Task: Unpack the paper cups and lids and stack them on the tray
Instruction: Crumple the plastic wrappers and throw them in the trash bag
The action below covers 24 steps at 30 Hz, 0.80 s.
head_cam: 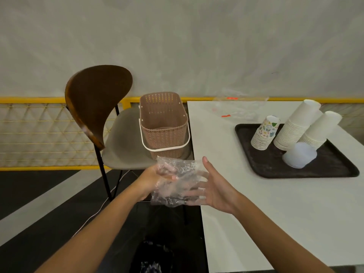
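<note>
Your left hand (157, 177) grips a crumpled clear plastic bag (175, 184) off the tabletop's (256, 213) left edge; your right hand (214, 190) is open behind it.

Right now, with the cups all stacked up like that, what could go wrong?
The two tall white cup stacks lean together on the tray, so a bump might topple them onto the lids. The crumpled plastic wrapper in the left hand and right hand hangs past the table edge and could drop to the floor.
</note>
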Each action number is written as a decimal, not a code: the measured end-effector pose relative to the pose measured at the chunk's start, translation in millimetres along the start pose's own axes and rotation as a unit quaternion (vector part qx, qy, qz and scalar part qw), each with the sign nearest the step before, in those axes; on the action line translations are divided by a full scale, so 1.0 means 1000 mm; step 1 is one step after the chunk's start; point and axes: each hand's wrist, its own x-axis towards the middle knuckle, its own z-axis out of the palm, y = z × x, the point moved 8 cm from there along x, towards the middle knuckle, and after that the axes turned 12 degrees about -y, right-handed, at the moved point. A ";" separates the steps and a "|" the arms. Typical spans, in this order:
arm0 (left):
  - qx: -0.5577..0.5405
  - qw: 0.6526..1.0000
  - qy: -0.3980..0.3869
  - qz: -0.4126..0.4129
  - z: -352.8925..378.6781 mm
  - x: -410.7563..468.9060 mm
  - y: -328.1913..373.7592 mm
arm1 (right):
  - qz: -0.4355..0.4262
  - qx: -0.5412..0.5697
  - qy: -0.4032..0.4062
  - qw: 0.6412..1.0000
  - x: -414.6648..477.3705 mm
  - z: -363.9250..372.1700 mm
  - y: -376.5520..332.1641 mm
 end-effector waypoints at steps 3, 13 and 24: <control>0.028 0.999 0.025 0.019 0.007 0.004 -0.001 | -0.006 -0.073 0.052 0.996 0.001 -0.013 0.000; -0.262 0.960 -0.092 -0.017 0.013 -0.017 -0.031 | -0.084 -0.076 0.027 0.993 -0.005 -0.026 -0.007; -0.345 0.926 -0.093 -0.126 -0.022 -0.072 -0.129 | -0.080 -0.584 -0.080 0.804 0.071 0.040 0.038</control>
